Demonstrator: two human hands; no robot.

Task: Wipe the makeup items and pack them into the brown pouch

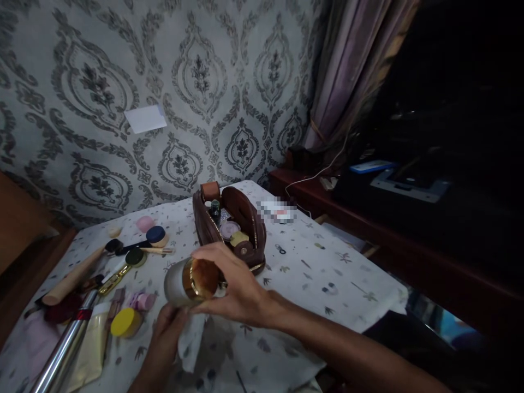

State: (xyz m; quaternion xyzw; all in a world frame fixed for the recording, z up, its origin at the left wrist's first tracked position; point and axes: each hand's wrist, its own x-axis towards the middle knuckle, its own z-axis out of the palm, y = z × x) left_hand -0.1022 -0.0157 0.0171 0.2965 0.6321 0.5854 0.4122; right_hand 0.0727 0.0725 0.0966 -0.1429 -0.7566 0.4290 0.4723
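Note:
My right hand (237, 289) grips a frosted cosmetic jar (177, 284) with a shiny gold-and-brown end, tilted on its side above the table. Its thumb and fingers wrap round the gold part. Just below the jar, my left hand (161, 341) is closed on a white wipe (191, 341) that hangs down, close against the jar's underside. Behind my right hand stands an unzipped brown leather makeup bag (200, 224), with a small dark bottle (215, 208) and a round compact (230, 230) inside.
Cosmetics lie spread on the left: a yellow-capped jar (125, 322), a cream tube (92, 344), a silver tube (65, 341), a blue-lidded jar (157, 236) and a pink sponge (144, 223). A patterned cloth (347, 284) covers the table. Dark red furniture (393, 234) stands right.

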